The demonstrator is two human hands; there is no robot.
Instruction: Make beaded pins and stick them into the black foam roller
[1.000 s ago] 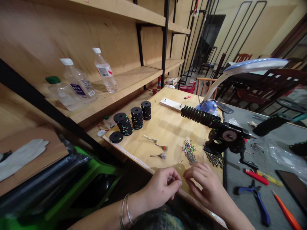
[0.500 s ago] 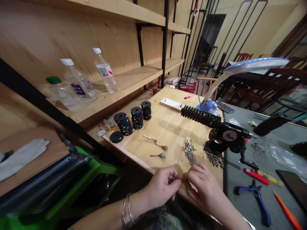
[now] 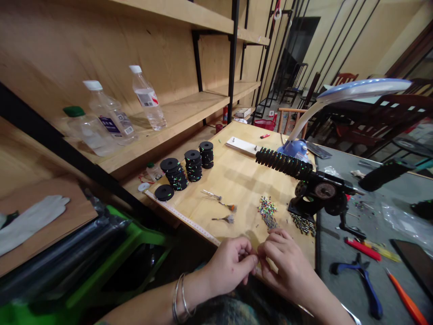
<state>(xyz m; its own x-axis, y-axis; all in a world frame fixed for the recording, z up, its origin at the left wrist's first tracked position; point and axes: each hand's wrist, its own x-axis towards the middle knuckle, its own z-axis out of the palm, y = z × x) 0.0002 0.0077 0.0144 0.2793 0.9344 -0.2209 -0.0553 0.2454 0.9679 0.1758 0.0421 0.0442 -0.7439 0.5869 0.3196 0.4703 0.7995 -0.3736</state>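
At the table's near edge my left hand [image 3: 233, 262] is closed in a pinch, thumb against fingers. My right hand [image 3: 283, 258] is pinched too, its fingertips meeting those of the left. Whatever lies between them is too small or hidden to make out. Just beyond my fingers are a pile of multicoloured beads [image 3: 267, 206] and small grey metal pieces [image 3: 269, 221]. Left of these lie a grey bristly bundle [image 3: 228, 219], an orange-tipped one [image 3: 232, 207] and a thin white one [image 3: 211, 195].
Black spools [image 3: 174, 174] stand in stacks at the left. A hand-cranked winder [image 3: 321, 191] with a loaded spindle stands right, before a blue lamp [image 3: 292, 149]. Blue pliers [image 3: 363, 282], a red-handled tool [image 3: 362, 248] and an orange tool [image 3: 404, 295] lie on the grey mat. A shelf holds bottles [image 3: 148, 99].
My right hand has moved slightly left, so its fingertips now meet those of my left hand. The left hand stays almost in place. Objects on the table look unchanged.
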